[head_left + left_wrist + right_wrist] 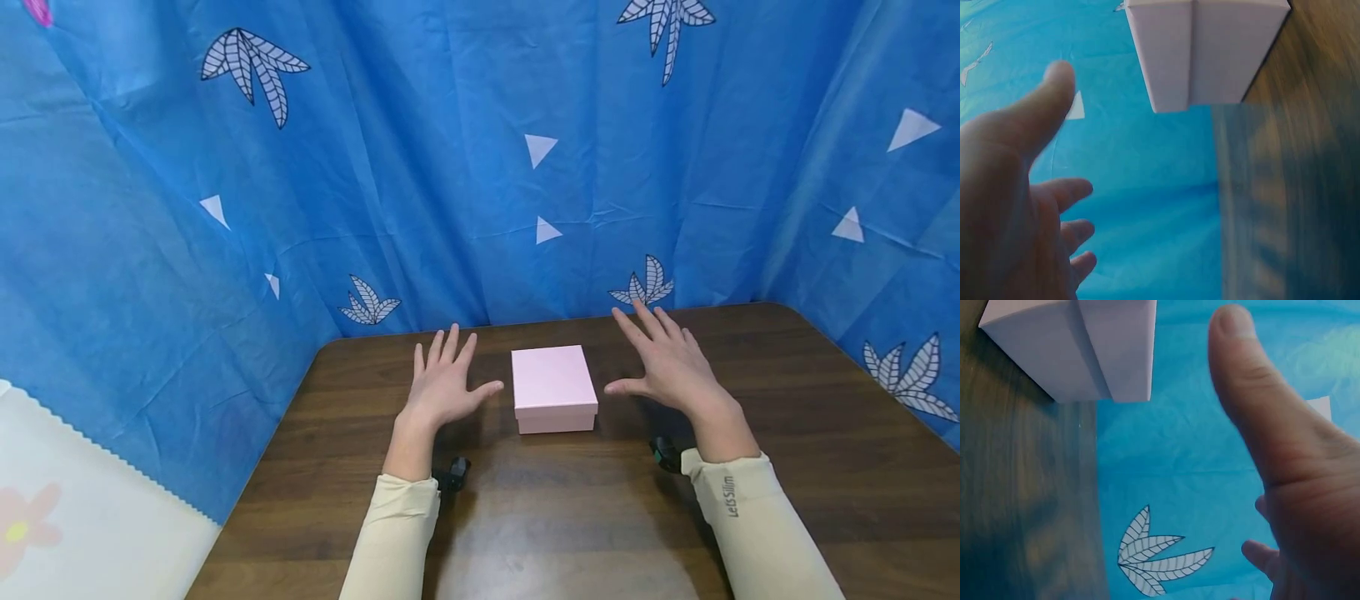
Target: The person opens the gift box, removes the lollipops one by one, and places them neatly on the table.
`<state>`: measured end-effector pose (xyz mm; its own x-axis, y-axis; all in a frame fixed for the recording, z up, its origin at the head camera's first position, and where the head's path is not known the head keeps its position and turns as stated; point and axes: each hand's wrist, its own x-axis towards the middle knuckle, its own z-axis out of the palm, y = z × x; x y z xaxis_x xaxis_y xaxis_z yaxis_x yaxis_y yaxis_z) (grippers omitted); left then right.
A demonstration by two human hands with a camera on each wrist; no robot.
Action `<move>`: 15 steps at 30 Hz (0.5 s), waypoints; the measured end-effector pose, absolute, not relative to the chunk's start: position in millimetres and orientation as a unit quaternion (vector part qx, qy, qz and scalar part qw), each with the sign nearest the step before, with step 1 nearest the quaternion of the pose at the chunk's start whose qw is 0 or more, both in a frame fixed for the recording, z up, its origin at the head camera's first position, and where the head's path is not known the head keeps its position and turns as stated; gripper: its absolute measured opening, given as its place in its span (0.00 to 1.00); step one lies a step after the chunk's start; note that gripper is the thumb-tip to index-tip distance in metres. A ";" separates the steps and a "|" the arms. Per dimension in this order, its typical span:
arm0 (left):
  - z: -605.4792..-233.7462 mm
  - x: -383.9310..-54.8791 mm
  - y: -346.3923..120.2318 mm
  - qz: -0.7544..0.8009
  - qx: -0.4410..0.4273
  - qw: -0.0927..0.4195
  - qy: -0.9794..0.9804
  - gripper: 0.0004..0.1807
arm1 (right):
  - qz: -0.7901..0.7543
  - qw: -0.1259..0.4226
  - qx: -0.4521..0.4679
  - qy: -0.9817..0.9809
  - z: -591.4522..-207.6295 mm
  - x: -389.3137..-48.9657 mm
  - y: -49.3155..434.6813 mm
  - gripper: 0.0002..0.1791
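Observation:
A pink lidded box (553,379) sits on the brown wooden table, its lid on. To its left is my left hand (442,387), fingers spread and apart from the box. My right hand (671,362) hovers on the box's other side, also with fingers spread and touching nothing. In the left wrist view the box (1210,53) appears at the top, beyond the thumb (1047,115). The right wrist view shows the box (1079,353) at upper left, with a gap between it and the thumb (1254,387).
The wooden table (555,517) reaches back to a blue curtain (465,167) with leaf and triangle prints. At the lower left hangs a white cloth (82,492) with a flower print. Each wrist wears a small black camera.

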<state>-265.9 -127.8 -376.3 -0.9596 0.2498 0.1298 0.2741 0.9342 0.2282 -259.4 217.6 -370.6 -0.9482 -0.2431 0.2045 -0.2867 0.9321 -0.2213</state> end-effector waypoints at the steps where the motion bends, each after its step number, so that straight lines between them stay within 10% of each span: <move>1: -376.8 -266.6 -127.9 -0.131 -0.140 0.048 -0.980 0.51 | 0.131 0.084 0.140 -0.978 -371.3 -260.2 217.4 0.68; 15: -394.1 -274.6 -124.7 -0.229 -0.195 -0.001 -0.954 0.56 | 0.275 0.040 0.183 -0.943 -390.6 -270.5 221.5 0.63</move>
<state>-274.6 -124.7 -394.1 -0.9242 0.3719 0.0867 0.3708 0.8195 0.4369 -270.5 221.5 -390.6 -0.9298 -0.3231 0.1764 -0.3673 0.7815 -0.5043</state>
